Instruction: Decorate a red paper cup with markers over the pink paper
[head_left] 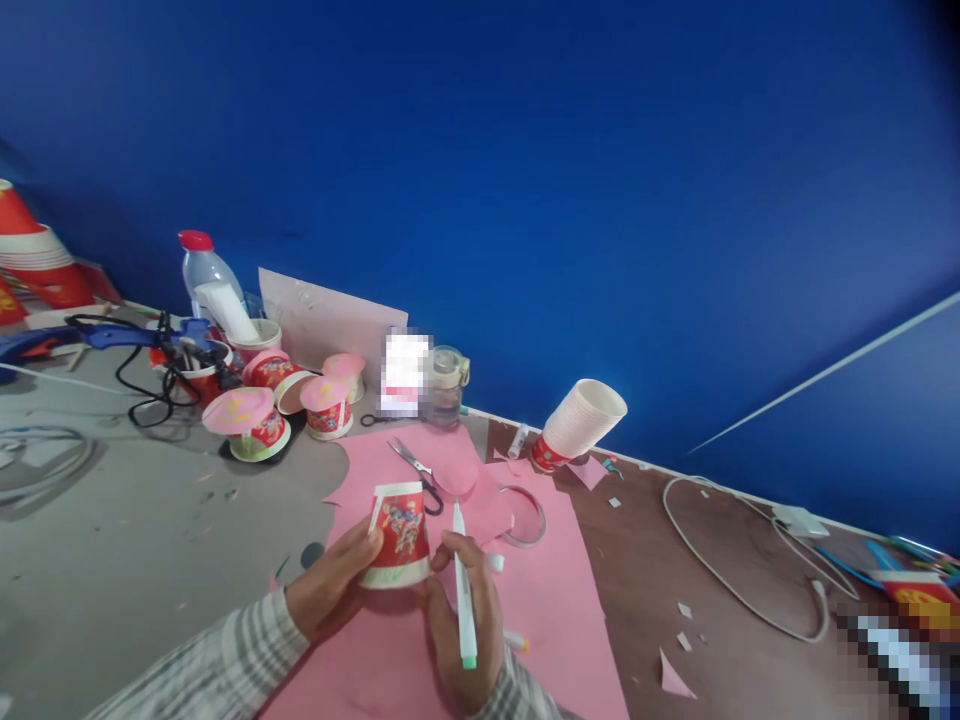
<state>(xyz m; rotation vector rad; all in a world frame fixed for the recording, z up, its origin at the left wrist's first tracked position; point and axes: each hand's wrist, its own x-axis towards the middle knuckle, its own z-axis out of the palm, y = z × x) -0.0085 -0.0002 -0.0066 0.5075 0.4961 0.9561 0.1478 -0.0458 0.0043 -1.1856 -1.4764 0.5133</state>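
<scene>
Over the pink sheet [555, 600], a red printed cup [401, 535] is held wide end down by the left hand [334, 580], fingers curled around its side; green strokes mark its rim band, so colouring looks begun, perhaps unfinished. At four o'clock from it, the right hand [484, 625] grips a marker [463, 585], green end towards six o'clock. No disc tops this cup, unlike the seemingly finished disc-topped cups [328, 415] at ten o'clock; scissors [412, 460] lie at one o'clock.

Craft workstation: the tabletop [172, 540] meets a blue wall [525, 200] — pink paper [566, 590] lies beneath the held cup [403, 530], scissors [421, 468] just beyond it, stacked paper cups [579, 430] farther right.
</scene>
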